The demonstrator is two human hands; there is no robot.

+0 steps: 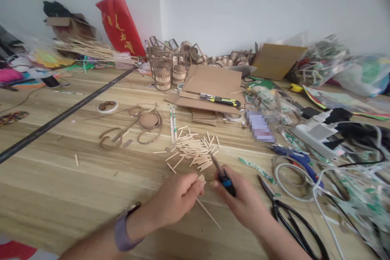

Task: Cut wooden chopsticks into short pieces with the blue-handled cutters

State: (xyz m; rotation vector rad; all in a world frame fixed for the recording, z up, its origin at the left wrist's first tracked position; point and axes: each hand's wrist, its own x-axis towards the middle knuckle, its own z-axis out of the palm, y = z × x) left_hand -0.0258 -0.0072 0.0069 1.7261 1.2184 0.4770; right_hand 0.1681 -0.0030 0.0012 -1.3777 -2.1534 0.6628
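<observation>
My left hand [178,195], with a watch on a purple strap, is closed around pale wooden sticks [201,179]. Their ends show at the fingertips, and a longer thin stick [209,213] slants out below the hand. My right hand [243,199] grips a tool with a black and blue handle [227,183]. Its dark metal end [215,162] points up and away; whether it is a cutter or a knife I cannot tell. Just beyond both hands lies a loose pile of short wooden sticks [193,148]. The two hands are close together but apart.
Black scissors [276,203], a blue glue gun [300,158] and white cables [323,183] lie at the right. A phone [260,126] and cardboard [213,81] with a utility knife [224,100] are farther back. Small woven baskets [163,79] stand behind. A dark rod [67,113] crosses the left.
</observation>
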